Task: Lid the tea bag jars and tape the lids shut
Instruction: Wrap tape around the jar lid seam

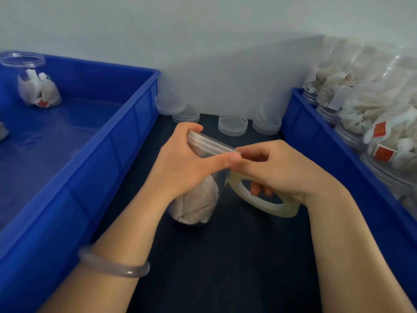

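Note:
My left hand (187, 164) grips a clear jar of tea bags (198, 204), tilted on the dark table, with a clear lid (209, 144) on its mouth. The thumb presses at the lid's rim. My right hand (277, 170) holds a roll of clear tape (264, 204), fingers through its core, and its fingertips meet the left thumb at the lid's edge. Spare clear lids (232, 125) lie at the back of the table. An open jar with tea bags (33, 84) stands in the left blue bin.
A large blue bin (108, 154) fills the left side. Another blue bin (316, 141) on the right holds several filled jars (370, 114) lying on their sides. More lids (176, 107) are stacked against the white wall. The dark table surface (237, 256) lies between the bins.

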The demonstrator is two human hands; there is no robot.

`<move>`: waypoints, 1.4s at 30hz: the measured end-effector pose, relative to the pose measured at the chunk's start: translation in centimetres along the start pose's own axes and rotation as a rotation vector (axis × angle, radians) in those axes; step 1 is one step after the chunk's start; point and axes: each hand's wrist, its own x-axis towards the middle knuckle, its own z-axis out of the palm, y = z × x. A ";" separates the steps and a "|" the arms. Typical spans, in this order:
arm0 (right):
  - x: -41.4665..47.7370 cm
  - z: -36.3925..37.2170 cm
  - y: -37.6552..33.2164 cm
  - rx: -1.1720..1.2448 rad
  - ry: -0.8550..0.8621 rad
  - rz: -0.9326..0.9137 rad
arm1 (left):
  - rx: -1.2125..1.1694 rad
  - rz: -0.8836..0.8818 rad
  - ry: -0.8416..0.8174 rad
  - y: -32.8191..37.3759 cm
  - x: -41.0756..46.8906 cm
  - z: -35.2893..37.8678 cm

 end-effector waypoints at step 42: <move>1.1 1.0 -0.6 0.038 0.032 -0.232 | -0.089 0.016 -0.235 -0.8 0.4 -4.6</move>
